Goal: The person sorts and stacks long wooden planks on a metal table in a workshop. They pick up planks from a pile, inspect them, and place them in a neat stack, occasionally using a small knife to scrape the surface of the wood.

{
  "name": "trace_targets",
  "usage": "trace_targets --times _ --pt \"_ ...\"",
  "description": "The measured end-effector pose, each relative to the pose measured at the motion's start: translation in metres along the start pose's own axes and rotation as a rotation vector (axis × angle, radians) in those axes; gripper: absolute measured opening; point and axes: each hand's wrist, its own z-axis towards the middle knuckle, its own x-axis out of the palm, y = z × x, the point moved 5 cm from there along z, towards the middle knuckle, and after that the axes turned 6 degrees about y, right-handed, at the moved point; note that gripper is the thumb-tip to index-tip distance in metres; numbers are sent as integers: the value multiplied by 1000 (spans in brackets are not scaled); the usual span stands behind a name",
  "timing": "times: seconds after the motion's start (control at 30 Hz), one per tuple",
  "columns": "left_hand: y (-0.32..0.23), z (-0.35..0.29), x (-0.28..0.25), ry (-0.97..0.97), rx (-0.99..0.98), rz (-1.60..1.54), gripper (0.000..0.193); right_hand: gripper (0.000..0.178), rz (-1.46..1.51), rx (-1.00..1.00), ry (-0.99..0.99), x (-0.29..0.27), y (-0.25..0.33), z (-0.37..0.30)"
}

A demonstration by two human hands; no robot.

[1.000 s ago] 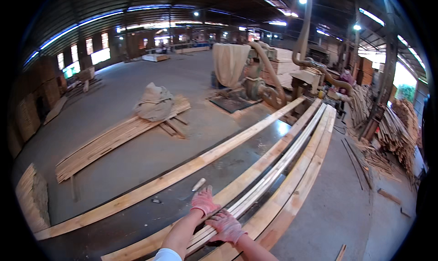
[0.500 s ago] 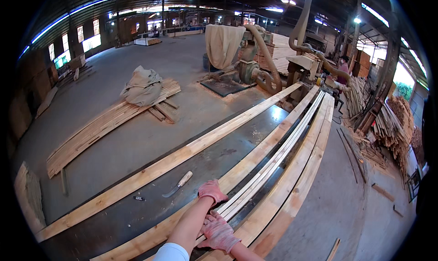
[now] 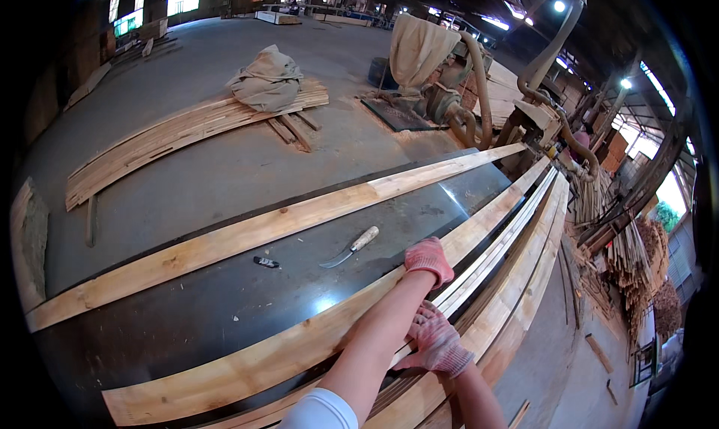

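Both my hands wear pink-stained knit gloves and are at a bundle of thin pale wooden strips [image 3: 487, 258] lying lengthwise on a dark metal table [image 3: 172, 309]. My left hand [image 3: 428, 261] is curled at the strips, against the edge of a wide board [image 3: 247, 363]; its fingertips are hidden. Closer to me, my right hand [image 3: 436, 340] straddles the same strips, thumb on the near side and fingers on the far side. A hooked knife with a pale handle [image 3: 365, 239] lies left of my left hand, beside a small black object [image 3: 266, 262].
A long board [image 3: 284, 216] runs along the table's far edge. More boards [image 3: 517, 290] lie right of the strips. The wood leads toward a machine with thick hoses [image 3: 535, 118]. A cloth-topped board stack [image 3: 187, 133] sits on the floor at left; scrap wood [image 3: 636, 268] is heaped at right.
The view has tilted and shifted, so the table and hands appear farther right and higher. Both hands keep nearly the same place on the strips. The knife has not visibly moved on the table.
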Motion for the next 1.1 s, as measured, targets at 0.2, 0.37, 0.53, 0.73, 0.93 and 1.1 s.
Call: trace_targets --times 0.2,0.37,0.53,0.73,0.93,1.1 --pt "8 -14 3 77 -82 37 81 84 -9 56 101 0 3 -3" --pt "10 -13 4 91 -110 142 86 85 81 30 64 -1 6 1" --pt "8 -17 -3 66 -66 102 84 82 78 31 42 -8 9 -1" --pt "3 -18 -3 29 -19 19 75 82 0 30 1 6 -3 -5" --pt "80 -71 -3 88 -44 46 74 83 56 9 56 -4 12 -2" --pt "122 -165 -16 124 -158 168 82 84 61 71 77 -2 5 -4"
